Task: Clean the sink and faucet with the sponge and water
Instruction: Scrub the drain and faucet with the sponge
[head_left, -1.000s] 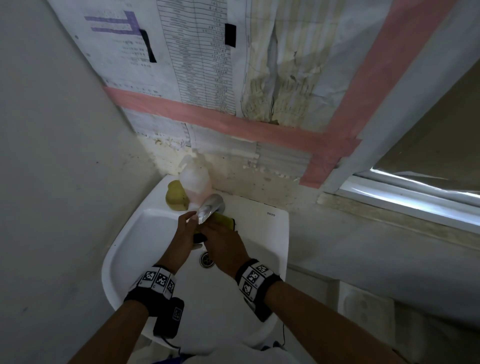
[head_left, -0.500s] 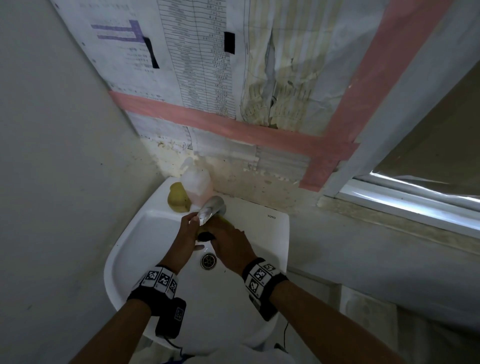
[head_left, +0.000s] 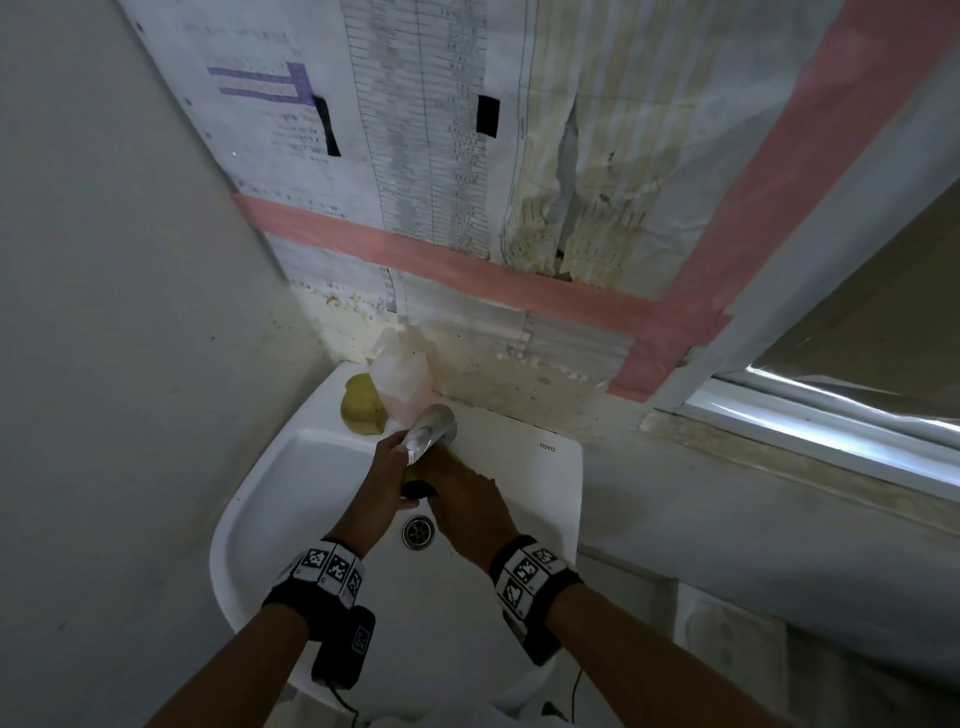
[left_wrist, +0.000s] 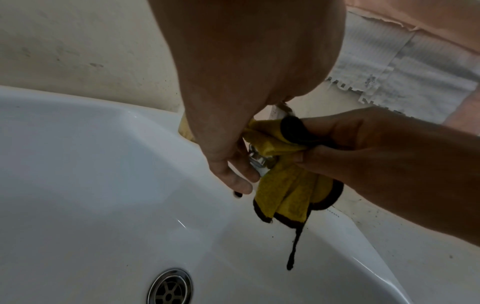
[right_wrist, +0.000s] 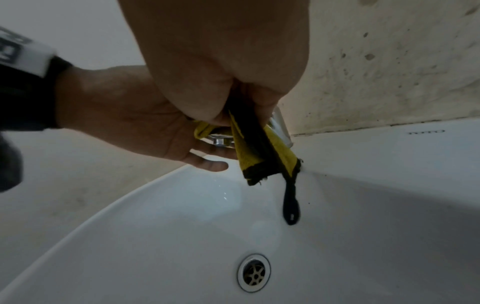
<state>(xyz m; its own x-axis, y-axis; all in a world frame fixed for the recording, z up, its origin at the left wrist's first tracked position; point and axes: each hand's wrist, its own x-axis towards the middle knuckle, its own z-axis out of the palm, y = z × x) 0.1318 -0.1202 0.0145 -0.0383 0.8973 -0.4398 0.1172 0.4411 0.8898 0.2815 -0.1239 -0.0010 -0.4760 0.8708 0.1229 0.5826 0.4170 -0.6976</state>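
Observation:
A chrome faucet (head_left: 431, 428) sticks out over the white sink (head_left: 291, 493). My right hand (head_left: 462, 493) grips a yellow cloth with black trim (left_wrist: 285, 195), bunched against the right side of the spout (left_wrist: 255, 162). The cloth's lower end and a black loop hang down into the basin (right_wrist: 155, 226). My left hand (head_left: 387, 467) is at the left of the spout's tip (right_wrist: 221, 140). Its fingers (right_wrist: 215, 165) lie fairly straight under the outlet, touching it. No water shows at the outlet.
A pale pink soap bottle (head_left: 400, 379) and a yellow sponge (head_left: 361, 405) stand on the sink's back left corner. The drain (head_left: 418, 531) is below my hands. A grey wall is close on the left, a papered wall behind, and a window ledge (head_left: 779, 431) on the right.
My right hand has slid the cloth from the right of the spout to under its tip. The left hand has stayed at the tip.

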